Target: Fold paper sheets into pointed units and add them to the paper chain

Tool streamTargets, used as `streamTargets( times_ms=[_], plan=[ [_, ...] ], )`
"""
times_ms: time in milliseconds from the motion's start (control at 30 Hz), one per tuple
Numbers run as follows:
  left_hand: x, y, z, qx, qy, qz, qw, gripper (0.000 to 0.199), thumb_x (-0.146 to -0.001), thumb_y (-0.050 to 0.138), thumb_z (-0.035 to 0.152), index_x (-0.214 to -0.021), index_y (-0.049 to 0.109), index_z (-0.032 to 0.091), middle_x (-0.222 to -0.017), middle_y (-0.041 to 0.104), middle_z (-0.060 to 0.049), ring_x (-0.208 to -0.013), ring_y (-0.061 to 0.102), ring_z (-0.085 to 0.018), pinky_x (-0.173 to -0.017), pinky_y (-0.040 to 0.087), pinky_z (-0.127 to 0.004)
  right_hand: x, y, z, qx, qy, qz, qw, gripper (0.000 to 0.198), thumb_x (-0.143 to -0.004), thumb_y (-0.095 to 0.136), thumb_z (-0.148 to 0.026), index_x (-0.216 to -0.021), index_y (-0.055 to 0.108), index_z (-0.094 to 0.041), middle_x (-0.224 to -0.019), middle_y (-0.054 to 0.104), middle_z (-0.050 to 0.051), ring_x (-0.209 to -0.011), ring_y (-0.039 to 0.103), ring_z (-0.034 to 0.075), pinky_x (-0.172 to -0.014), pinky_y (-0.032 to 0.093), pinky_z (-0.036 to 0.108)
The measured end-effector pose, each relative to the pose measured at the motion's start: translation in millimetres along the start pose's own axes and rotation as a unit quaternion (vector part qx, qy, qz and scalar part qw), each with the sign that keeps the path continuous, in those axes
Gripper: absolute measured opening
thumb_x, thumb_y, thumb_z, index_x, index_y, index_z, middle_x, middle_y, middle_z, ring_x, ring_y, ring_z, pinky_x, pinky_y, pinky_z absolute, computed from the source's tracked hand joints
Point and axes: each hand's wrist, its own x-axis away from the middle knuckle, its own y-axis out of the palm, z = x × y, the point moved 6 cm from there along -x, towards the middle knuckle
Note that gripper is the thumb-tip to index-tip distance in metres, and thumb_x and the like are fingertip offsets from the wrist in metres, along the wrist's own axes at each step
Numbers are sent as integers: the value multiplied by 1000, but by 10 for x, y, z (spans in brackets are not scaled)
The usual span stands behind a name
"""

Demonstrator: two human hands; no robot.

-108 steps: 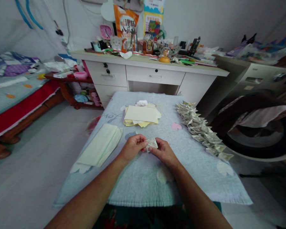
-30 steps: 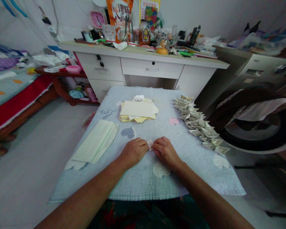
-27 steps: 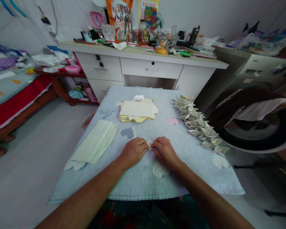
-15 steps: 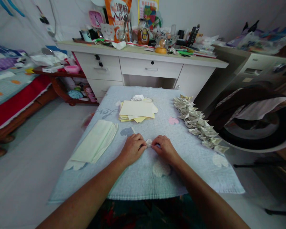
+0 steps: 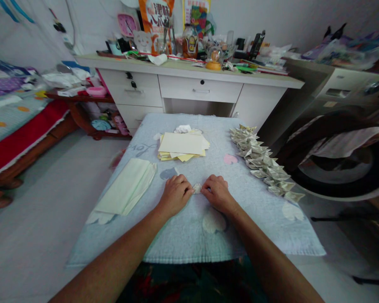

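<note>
A small piece of folded pale paper [image 5: 197, 188] lies between my hands over the cloth-covered table [image 5: 183, 240]. My left hand [image 5: 177, 194] pinches its left end, fingers closed. On the opposite end, my right hand [image 5: 217, 192] pinches it in the same way. Beyond my hands is a stack of cream and yellow paper sheets [image 5: 183, 144], with a crumpled white wad [image 5: 182, 128] behind it. Left of my left hand lies a pile of pale green paper [image 5: 126, 187]. Rows of pointed folded-paper pieces [image 5: 262, 162] run along the table's right side.
A white desk [image 5: 196, 88] crowded with jars, bags and small items stands behind the table. To the right is a washing machine [image 5: 341, 105] with its round door open and dark cloth hanging out. A bed [image 5: 25, 130] and a low wooden shelf [image 5: 82, 97] are at the left.
Both hands keep hold of the small folded paper; the fingers have shifted slightly and lie a little flatter over its ends. The piles around it have not moved.
</note>
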Motion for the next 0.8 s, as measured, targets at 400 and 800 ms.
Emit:
streamTargets(
  times_ms=[400, 800],
  plan=[
    [-18, 19, 30, -54, -16, -1, 998, 18, -87, 54, 28, -75, 65, 20, -88, 58, -5, -89, 51, -22, -76, 33, -36, -25, -10, 30, 22, 23, 5, 999, 15, -83, 65, -32, -75, 67, -19, -87, 60, 6, -87, 48, 21, -73, 31, 31],
    [-7, 30, 65, -96, -27, 4, 995, 18, -88, 53, 28, -77, 65, 19, -91, 58, -6, -92, 49, -23, -79, 31, -39, -127, -12, -48, 99, 38, -42, 993, 21, -85, 60, -32, -73, 68, -18, -88, 61, 11, -88, 51, 24, -73, 35, 35]
  ],
)
